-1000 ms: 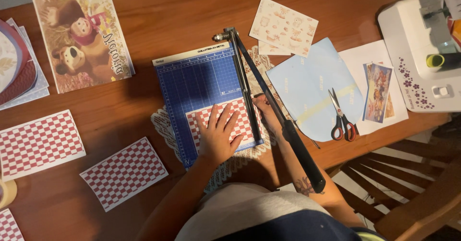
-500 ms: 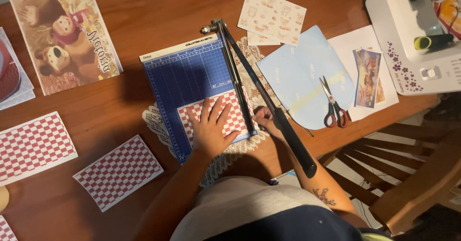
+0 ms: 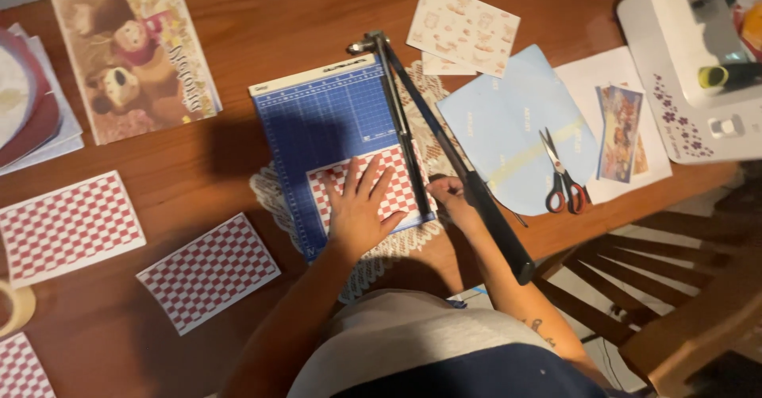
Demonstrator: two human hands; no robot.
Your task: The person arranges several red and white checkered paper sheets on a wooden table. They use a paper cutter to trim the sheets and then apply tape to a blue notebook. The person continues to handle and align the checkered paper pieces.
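A red-and-white checked sheet (image 3: 373, 188) lies on the near part of the blue paper cutter (image 3: 329, 120), which sits on a lace doily (image 3: 274, 199) on the wooden table (image 3: 262, 9). The left hand (image 3: 359, 211) presses flat on the sheet, fingers spread. The right hand (image 3: 451, 196) rests beside the raised black blade arm (image 3: 456, 160); whether it grips the arm cannot be told. Right of the arm lie a pale blue sheet (image 3: 492, 120) and red-handled scissors (image 3: 559, 176). Two more checked sheets (image 3: 208, 271) lie to the left.
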